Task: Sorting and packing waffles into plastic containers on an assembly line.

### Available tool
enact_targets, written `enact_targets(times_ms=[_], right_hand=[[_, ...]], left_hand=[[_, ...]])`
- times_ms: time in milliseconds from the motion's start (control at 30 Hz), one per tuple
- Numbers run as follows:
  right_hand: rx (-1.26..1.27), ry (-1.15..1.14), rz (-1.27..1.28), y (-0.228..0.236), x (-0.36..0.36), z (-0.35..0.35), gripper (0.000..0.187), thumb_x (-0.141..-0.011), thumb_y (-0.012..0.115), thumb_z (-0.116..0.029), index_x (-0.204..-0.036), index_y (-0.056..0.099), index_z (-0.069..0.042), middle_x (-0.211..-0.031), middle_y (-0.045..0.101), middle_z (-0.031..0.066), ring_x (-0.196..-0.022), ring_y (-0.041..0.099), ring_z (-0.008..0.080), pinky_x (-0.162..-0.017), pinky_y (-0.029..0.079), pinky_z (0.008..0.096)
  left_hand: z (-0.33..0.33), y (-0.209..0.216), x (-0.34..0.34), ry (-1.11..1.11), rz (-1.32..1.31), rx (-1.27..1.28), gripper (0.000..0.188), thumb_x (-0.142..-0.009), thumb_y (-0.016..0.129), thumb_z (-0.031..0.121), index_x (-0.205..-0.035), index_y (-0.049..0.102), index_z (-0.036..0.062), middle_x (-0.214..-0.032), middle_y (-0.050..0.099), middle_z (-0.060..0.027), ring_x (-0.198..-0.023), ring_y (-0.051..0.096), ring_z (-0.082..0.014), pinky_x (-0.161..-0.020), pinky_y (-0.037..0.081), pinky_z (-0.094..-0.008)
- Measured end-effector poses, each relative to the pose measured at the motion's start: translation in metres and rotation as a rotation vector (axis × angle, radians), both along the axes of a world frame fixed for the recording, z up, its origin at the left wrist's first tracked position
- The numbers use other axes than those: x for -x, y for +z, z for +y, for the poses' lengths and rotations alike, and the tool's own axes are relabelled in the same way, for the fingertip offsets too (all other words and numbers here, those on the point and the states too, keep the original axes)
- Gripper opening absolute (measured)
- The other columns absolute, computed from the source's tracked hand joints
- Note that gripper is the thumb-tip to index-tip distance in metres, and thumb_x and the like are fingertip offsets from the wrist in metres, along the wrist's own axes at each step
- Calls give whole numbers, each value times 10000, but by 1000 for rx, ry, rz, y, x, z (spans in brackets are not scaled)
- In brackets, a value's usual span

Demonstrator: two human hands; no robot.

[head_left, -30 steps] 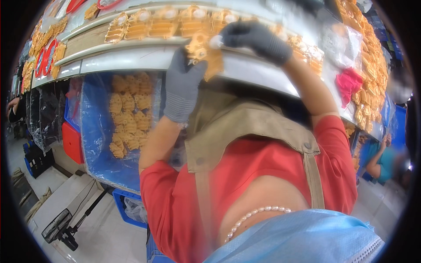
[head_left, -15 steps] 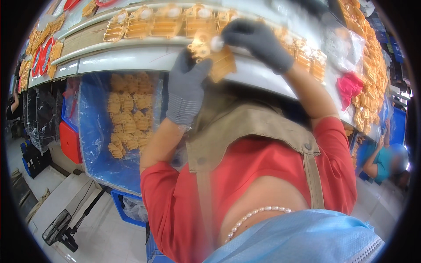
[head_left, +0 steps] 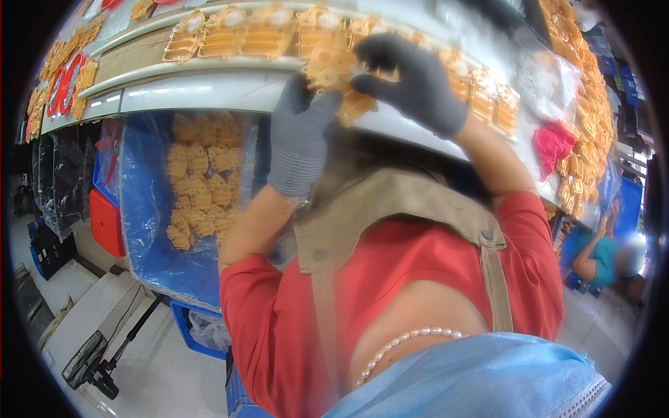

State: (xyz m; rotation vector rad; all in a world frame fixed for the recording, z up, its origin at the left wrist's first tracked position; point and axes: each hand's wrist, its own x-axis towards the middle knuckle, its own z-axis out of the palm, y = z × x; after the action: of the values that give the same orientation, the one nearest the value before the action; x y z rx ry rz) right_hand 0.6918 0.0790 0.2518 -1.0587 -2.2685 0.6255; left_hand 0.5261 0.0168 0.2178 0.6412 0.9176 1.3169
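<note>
My left hand (head_left: 300, 132), in a grey knit glove, pinches a yellow-orange moulded plastic housing (head_left: 327, 68) by its left side, above the bench's front edge. The lower end of the housing hangs down past the fingers. To its right is my right hand (head_left: 418, 80), gloved the same way, with thumb and fingers curved and spread apart. Its thumb tip is close to the housing; whether it touches I cannot tell. Behind both hands a row of similar housings (head_left: 268, 33) stands along the bench, several with white round pieces on top.
Below the bench at left, a blue bin (head_left: 150, 230) lined with clear film holds stacked housings. A red bin (head_left: 106, 223) stands beside it. At right lie a pink cloth (head_left: 554, 148), a clear bag (head_left: 554, 80) and a heap of housings (head_left: 589, 132). Another person (head_left: 599, 254) sits far right.
My right hand's thumb and fingers have spread apart from the white round piece. The housing in my left hand has tilted, its lower part now appearing shorter.
</note>
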Motion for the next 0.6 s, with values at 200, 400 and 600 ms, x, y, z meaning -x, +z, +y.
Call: enact_targets(times_ms=[200, 400, 600], right_hand=[[34, -36, 99, 2, -1, -2, 361, -718, 669, -122, -1042, 519, -66, -916, 589, 83, -783, 608, 176, -719, 498, 271], [-93, 16, 11, 3, 4, 9, 356, -712, 670, -115, -1035, 525, -83, -866, 596, 69, -761, 607, 171, -698, 496, 271], [-131, 66, -86, 10, 11, 10, 312, -715, 669, -113, -1004, 554, -95, -833, 603, 64, -744, 607, 178, -686, 493, 273]], left_hand=[[0, -3, 0, 8, 26, -5, 357, -804, 560, 61, -1126, 457, -53, -1001, 552, -94, -889, 528, -132, -779, 428, -227], [-2, -12, -4, -12, 53, -12, 388, -793, 577, 74, -1135, 449, -57, -1001, 537, -94, -899, 530, -138, -767, 444, -237], [-2, -16, 7, -64, -5, 42, 397, -777, 599, 98, -1117, 463, -58, -986, 539, -96, -878, 538, -140, -756, 448, -240]])
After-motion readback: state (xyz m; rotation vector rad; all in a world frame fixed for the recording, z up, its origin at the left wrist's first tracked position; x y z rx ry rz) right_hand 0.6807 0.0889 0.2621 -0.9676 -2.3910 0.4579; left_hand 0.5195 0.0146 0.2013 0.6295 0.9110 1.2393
